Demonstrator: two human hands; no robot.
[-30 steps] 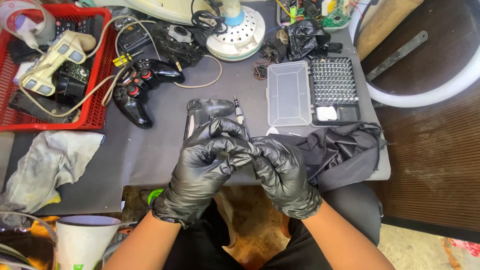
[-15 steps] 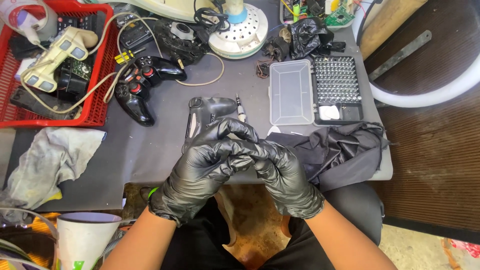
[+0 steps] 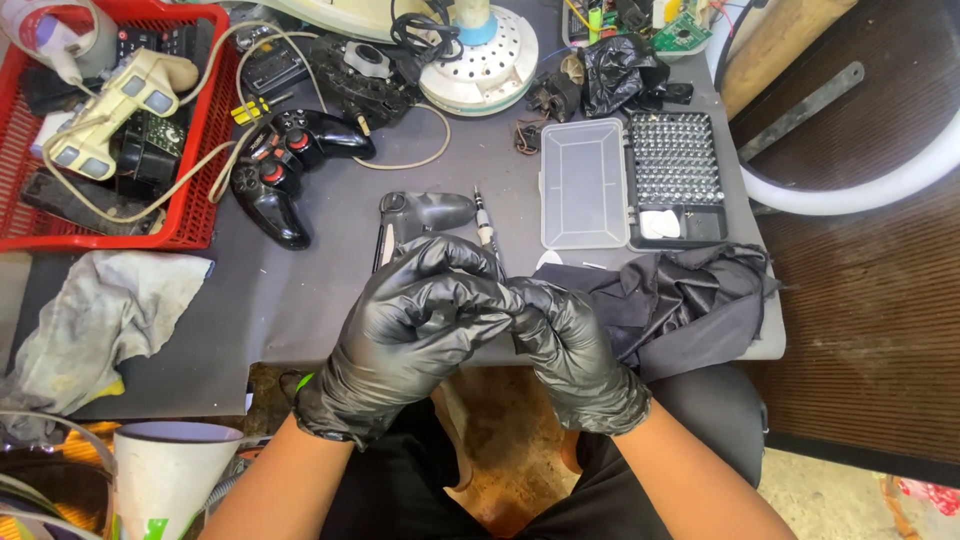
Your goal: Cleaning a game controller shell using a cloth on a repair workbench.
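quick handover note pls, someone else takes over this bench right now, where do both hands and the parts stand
Left hand and right hand: both in black gloves, pressed together at the table's near edge; nothing visibly held between them, though the fingers hide that spot.
Grey controller shell lies just beyond the hands, screwdriver beside it.
Bit case lies open to the right, black cloth below it.
Black gamepad sits left, next to the red basket.
Done: shell lies apart. Left: cannot tell.

My hands meet at table's near edge; controller shell and screwdriver just behind them, bit case right, basket far-left corner.
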